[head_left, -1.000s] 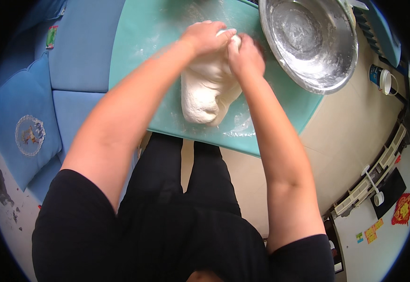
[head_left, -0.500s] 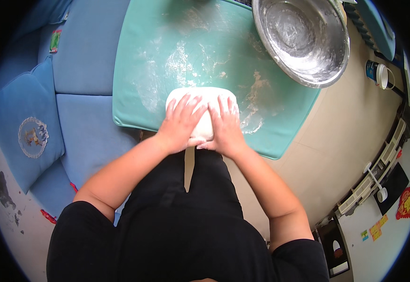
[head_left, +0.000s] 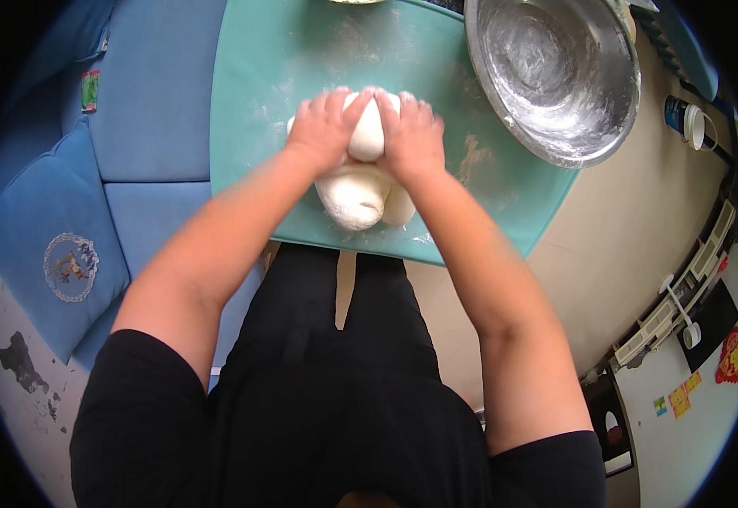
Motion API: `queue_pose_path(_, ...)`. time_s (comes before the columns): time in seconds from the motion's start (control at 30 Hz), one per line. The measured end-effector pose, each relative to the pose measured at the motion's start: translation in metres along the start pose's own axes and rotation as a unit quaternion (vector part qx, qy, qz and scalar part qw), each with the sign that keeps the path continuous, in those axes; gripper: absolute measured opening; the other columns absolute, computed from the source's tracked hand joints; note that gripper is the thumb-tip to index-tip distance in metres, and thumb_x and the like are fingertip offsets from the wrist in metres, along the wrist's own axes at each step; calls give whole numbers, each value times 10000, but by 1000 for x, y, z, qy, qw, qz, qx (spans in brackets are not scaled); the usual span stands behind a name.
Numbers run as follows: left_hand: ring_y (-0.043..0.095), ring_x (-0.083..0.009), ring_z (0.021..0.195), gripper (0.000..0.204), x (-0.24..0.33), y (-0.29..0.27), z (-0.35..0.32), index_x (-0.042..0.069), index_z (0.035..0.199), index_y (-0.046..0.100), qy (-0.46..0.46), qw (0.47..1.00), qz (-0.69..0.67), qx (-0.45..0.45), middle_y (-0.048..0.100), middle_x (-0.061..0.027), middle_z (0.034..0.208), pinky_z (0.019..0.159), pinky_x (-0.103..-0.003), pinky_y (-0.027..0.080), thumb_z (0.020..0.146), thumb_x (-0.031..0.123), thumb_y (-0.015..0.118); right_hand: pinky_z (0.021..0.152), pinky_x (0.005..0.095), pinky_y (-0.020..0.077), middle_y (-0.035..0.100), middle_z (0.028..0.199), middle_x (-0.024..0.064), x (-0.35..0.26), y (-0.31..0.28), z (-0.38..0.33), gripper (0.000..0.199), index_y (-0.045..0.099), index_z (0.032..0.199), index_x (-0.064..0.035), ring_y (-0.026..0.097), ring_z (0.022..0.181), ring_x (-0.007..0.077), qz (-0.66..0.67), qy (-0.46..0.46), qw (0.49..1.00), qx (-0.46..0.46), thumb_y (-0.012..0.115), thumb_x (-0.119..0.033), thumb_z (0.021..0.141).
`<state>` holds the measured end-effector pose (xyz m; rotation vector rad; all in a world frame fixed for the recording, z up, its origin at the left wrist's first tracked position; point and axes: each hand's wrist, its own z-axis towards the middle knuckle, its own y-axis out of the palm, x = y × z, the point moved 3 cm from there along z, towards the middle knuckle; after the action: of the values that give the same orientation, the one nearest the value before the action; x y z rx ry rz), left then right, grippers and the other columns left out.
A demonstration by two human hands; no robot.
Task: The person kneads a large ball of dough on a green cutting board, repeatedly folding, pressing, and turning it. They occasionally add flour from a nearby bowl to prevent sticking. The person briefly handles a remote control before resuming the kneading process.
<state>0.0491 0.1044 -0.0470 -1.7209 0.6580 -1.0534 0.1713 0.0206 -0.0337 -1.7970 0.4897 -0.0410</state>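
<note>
- Dough (head_left: 353, 196): one pale, smooth lump in the upper middle of the frame, lying on the teal mat near its lower edge; the far end is folded up between your hands, the rounded near end points toward your body.
- Your left hand (head_left: 325, 129): palm down on the left side of the dough's raised fold, fingers close together and curled over it, pressing.
- Your right hand (head_left: 411, 135): palm down on the right side of the same fold, fingers together and wrapped against it; the two hands nearly meet over the dough.
- Teal mat (head_left: 284, 76): flat sheet across the top centre of the frame, dusted with white flour patches, most visibly to the right of the dough.
- Metal bowl (head_left: 555, 76): large, round, shiny, at the upper right, resting partly on the mat's right corner; holds only a thin film of flour on its inner wall.
- Small cup (head_left: 686, 120): at the far right of the frame, just beyond the bowl; its contents cannot be made out.
- Blue cushion (head_left: 47, 245): at the left of the frame, with a round embroidered patch.
</note>
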Motion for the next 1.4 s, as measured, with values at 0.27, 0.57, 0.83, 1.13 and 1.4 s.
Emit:
queue_pose_path(0.27,503,-255,1033,863,-14,-18,47,214,1380,297,-62,990,50,-113,500,-55,1122,853,-388,400,667,375,756,788,402,477,537,1091,89,5,-20,43,723,411,1301,-207,555,977,272,-19,46,995,-82,755,-314,674)
queue_pose_path(0.57,454,-301,1124,952,47,-84,-28,185,1342,366,-51,981,-100,-158,482,-107,1168,938,-442,370,535,382,832,1003,483,289,474,1217,166,12,-71,-46,1046,351,1380,-161,438,1159,341,179,-118,966,-142,806,-472,491)
queue_pose_path(0.83,188,-367,1338,1011,86,-11,-111,208,1383,277,-149,987,-62,-12,233,-105,1441,1068,-585,162,545,367,821,1065,563,207,283,1410,200,-27,-26,-123,996,361,1355,-150,248,1301,447,97,-53,994,-1,848,-352,509)
queue_pose_path(1.13,231,-451,1298,819,56,38,-120,187,1350,273,-60,986,42,150,256,-177,1422,978,-687,183,645,232,688,1023,646,208,292,1431,178,-22,41,-115,574,381,1356,-238,253,1317,427,16,-91,987,129,502,-149,803)
queue_pose_path(1.4,357,-305,1213,695,1,-7,7,233,1385,281,-87,993,56,-60,369,-111,1322,977,-527,292,776,300,610,1000,511,305,327,1418,147,7,-7,5,836,251,1435,-232,351,1266,331,-61,11,996,-68,685,-264,722)
